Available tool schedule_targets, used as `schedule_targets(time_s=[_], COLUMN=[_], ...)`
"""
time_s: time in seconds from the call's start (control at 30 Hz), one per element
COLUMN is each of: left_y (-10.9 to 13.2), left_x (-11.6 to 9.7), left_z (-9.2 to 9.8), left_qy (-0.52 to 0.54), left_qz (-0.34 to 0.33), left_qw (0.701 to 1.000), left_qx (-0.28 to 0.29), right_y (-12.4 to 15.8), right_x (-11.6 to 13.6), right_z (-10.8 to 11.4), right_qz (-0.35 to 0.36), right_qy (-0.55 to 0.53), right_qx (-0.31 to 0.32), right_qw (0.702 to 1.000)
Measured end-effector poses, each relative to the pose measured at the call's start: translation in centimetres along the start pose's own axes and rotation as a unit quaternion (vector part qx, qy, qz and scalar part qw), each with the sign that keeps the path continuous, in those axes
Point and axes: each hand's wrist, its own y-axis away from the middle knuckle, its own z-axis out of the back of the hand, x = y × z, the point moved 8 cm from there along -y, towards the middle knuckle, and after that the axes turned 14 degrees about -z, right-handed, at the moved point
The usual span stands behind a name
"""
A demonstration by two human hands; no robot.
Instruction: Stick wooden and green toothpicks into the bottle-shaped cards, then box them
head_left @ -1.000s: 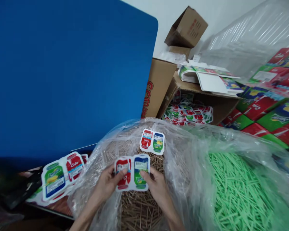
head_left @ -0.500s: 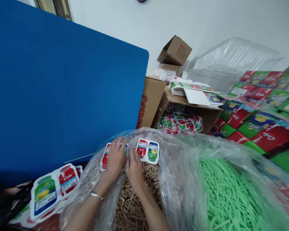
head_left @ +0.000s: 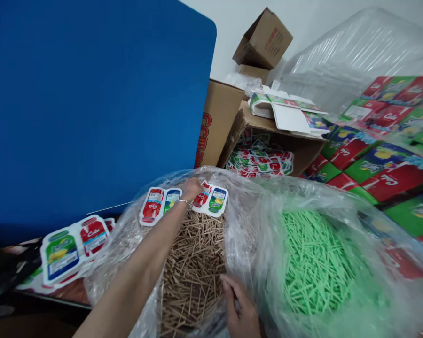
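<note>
A die-cut printed card point(head_left: 217, 202) with a red cola can and a green-and-blue lemon drink can lies on the clear plastic bag point(head_left: 246, 234). My left hand point(head_left: 191, 188) is closed at its left edge, fingertips partly hidden. A matching card point(head_left: 152, 206) rests to the left, partly behind my left forearm. Below them, thin brown sticks point(head_left: 193, 263) fill the bag's opening. At the right side of these sticks is my right hand point(head_left: 238, 305), thumb and fingers pinched together; what is between them cannot be made out.
Thin green sticks point(head_left: 313, 263) fill another plastic bag at right. Larger printed cards point(head_left: 61, 256) lie at left by a blue panel point(head_left: 102, 108). Behind stand a cardboard box point(head_left: 229, 136) holding many cards and stacked cola-and-lemon printed boxes point(head_left: 391, 173).
Both hands were at the two cards. My left hand has moved right to the right-hand card; my right hand has drawn back toward me over the brown sticks. The view has tipped down.
</note>
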Motion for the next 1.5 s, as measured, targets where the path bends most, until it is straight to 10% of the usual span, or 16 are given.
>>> schedule_targets(time_s=[0.43,0.67,0.83,1.1,1.3,1.5], left_y=[3.6,11.3,18.5,26.4,31.4,33.4], left_x=[-1.8,-0.6,0.8,3.3,7.4,11.1], left_z=[4.4,7.2,1.7,-6.9,-7.3,-5.8], left_qy=[0.063,0.246,0.462,0.579,0.551,0.556], left_qz=[-0.089,-0.107,-0.006,0.133,0.228,0.337], left_qw=[0.982,0.927,0.865,0.802,0.796,0.726], left_qx=[-0.156,-0.264,-0.195,-0.057,-0.107,-0.226], right_y=[-1.2,-2.1,-3.2,-1.1,0.6,2.2], right_x=[2.0,1.4,1.5,1.9,-0.1,-2.5], right_z=[0.6,1.1,0.1,-5.7,-5.9,-6.2], right_qz=[0.040,-0.070,-0.132,-0.168,-0.007,0.125], right_qy=[0.012,-0.075,-0.179,-0.193,0.056,0.260], right_qx=[0.031,0.052,0.038,0.257,0.222,0.238], right_qw=[0.999,0.993,0.974,0.932,0.973,0.927])
